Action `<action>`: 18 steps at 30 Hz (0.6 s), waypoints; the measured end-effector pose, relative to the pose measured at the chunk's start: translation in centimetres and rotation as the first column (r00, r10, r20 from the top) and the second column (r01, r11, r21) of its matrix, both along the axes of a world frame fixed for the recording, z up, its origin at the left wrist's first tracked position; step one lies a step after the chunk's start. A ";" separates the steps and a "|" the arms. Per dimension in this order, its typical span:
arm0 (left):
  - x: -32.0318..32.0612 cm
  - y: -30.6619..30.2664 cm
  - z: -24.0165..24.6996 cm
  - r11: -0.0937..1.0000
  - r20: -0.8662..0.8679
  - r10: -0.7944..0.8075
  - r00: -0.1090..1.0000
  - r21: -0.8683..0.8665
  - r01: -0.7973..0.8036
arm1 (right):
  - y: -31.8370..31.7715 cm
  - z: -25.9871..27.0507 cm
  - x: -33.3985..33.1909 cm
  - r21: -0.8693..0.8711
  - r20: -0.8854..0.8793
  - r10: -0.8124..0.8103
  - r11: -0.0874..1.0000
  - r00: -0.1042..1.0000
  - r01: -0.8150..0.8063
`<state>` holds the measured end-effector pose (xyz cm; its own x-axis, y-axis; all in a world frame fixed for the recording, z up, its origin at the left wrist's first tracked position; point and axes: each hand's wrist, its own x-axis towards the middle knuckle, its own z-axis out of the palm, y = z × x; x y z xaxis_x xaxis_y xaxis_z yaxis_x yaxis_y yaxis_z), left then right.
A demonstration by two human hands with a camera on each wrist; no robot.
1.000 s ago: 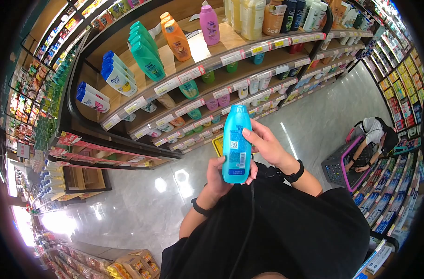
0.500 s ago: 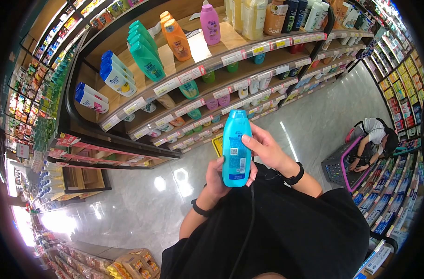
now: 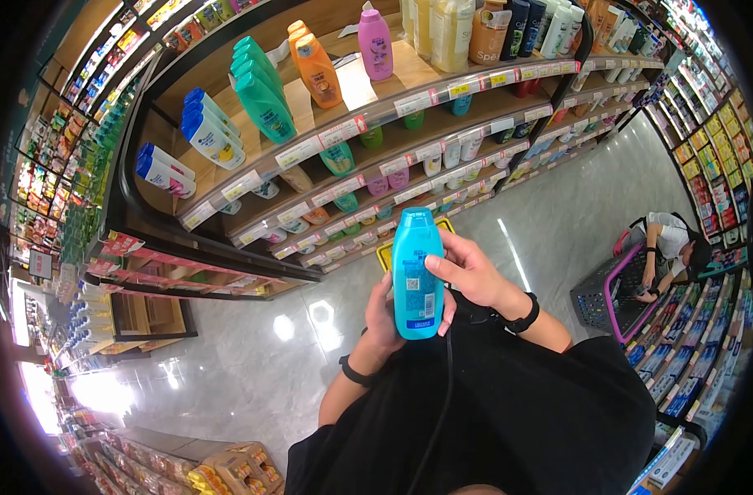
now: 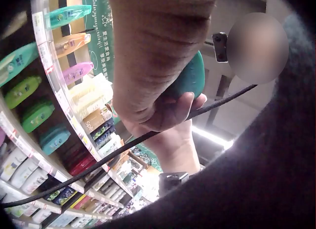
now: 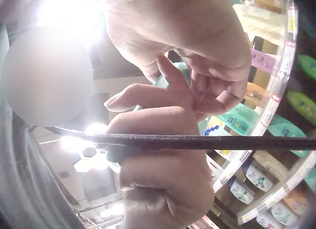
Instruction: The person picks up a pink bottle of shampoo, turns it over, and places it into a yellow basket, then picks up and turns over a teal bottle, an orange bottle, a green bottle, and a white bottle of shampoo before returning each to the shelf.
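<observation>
Beside shop shelves (image 3: 327, 136), left hand (image 3: 383, 318) and right hand (image 3: 474, 276) clasp a blue bottle (image 3: 416, 272), likely rigid, slick, best gripped mid-body.

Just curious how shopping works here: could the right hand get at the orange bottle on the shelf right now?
Probably not at once. The right hand holds the blue bottle together with the left hand, so it is busy. The orange bottle stands at an open shelf front, nothing before it.
</observation>
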<state>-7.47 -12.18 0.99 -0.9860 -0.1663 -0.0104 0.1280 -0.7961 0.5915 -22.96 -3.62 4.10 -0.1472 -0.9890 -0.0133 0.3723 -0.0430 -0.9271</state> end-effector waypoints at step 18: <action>-0.4 1.1 -1.1 0.998 -0.037 0.000 0.999 0.064 0.002 | 1.8 1.2 -1.1 0.077 0.153 0.075 0.993 0.985 -0.088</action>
